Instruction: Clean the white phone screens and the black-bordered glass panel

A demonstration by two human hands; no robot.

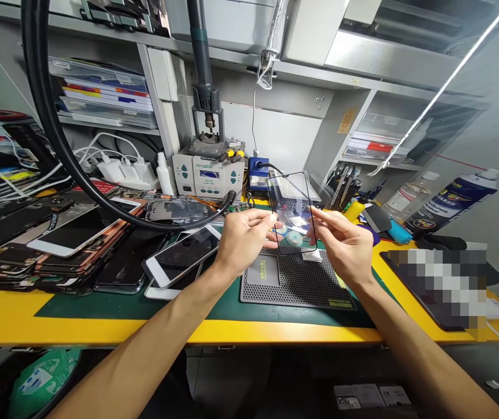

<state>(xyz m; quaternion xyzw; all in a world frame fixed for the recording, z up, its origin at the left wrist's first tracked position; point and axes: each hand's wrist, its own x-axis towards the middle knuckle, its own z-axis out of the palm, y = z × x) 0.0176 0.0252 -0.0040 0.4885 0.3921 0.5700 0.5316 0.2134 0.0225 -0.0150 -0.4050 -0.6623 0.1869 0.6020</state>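
Observation:
Between both hands a clear phone screen glass (292, 212) with a thin black border is held up, tilted, above the workbench. My left hand (249, 235) pinches its left edge. On the opposite edge, the fingers of my right hand (341, 238) are closed. Through the glass a round teal-lidded container (294, 238) and small white pieces show. Below the hands lies a dark perforated repair mat (306, 285) on a green cutting mat (145, 311). A white-framed phone (184, 256) rests left of my left forearm.
Stacked phones and phone parts (66, 256) crowd the left side. A thick black hose (118, 218) loops in front of a hot air station (208, 174). Spray can (454, 201), bottle (413, 195) and tools (345, 185) stand right, near a dark tablet-like slab (419, 288).

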